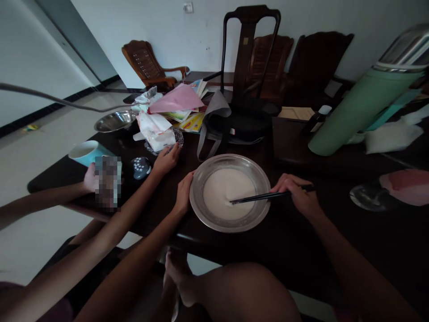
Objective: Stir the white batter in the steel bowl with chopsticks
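Observation:
A wide metal bowl [231,226] stands on the dark table, holding a pale, creamy liquid [216,192]. My left hand [183,192] grips the bowl's left rim, its fingers partly hidden by the bowl. In my right hand [299,195] is a pair of black chopsticks [259,197], slanting down leftward over the right rim. Their tips dip into the liquid near its middle, where a small swirl shows on the surface. The right hand's fingers are closed around the upper end of the chopsticks, close to the bowl's right edge.
At left, another person's hand [90,178] holds a blurred-out object; their other hand [166,158] touches a white plastic packet [156,129]. Nearby are a blue cup [87,152], a steel basin [115,121] and a grey bag [217,112]. A green thermos [363,109] stands at right.

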Available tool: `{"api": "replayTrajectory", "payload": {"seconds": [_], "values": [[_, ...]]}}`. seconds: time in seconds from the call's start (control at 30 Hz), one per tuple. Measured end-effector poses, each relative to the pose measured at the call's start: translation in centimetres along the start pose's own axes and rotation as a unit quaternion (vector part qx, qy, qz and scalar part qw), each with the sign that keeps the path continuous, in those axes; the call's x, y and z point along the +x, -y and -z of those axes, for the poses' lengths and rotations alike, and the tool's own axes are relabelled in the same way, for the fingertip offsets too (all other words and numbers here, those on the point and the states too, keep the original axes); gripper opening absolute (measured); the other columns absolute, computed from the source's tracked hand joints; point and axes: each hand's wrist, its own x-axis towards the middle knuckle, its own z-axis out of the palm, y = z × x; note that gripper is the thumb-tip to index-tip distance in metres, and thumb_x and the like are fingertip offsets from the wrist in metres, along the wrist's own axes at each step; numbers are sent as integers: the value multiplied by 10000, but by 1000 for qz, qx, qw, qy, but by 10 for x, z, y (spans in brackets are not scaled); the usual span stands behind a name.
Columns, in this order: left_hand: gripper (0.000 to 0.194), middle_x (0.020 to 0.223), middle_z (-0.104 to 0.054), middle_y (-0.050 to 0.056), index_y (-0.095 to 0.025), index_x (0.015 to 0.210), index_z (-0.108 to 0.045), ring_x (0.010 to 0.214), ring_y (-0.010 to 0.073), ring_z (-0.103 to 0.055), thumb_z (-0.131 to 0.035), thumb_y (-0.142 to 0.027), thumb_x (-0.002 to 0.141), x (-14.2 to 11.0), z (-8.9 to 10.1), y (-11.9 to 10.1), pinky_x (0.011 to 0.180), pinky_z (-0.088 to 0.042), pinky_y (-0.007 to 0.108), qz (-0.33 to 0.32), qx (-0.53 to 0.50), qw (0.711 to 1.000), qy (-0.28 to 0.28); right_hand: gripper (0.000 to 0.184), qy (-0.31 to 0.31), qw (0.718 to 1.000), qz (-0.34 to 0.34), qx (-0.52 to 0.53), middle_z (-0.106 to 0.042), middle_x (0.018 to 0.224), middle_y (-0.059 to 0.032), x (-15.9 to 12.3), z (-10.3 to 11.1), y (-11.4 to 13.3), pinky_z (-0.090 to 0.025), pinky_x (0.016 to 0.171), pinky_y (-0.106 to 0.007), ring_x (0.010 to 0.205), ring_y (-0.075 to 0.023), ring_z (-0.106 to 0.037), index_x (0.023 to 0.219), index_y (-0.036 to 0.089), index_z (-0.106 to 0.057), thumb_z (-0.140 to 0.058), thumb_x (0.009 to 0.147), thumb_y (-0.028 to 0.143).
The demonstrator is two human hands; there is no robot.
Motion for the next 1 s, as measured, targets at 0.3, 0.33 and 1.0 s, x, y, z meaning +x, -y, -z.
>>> {"api": "replayTrajectory", "payload": {"seconds": [0.3,0.33,1.0], "values": [[303,1034,-747,-6,-285,976,-742,1187,283,-587,-511,-450,869,2,1,5,983,-508,398,2,4,1000,-1,370,-35,999,-4,3,-717,712,-30,0,1,-1,-488,667,-356,674,-198,-641,628,230,-648,-509,945,360],[302,1038,-745,-5,-287,986,-740,1194,284,-583,-514,-448,867,2,1,5,984,-508,404,2,3,1000,-2,351,-4,1000,-10,-2,-726,738,-32,0,0,0,-497,680,-361,691,-201,-647,653,231,-660,-511,944,358],[434,1058,-746,75,-150,963,-730,1083,281,-624,-554,-515,808,4,4,13,956,-468,364,8,-4,1000,-2,347,4,1000,-17,-17,-723,735,-37,-1,0,-1,-506,680,-368,707,-212,-656,655,231,-666,-526,932,387]]}}
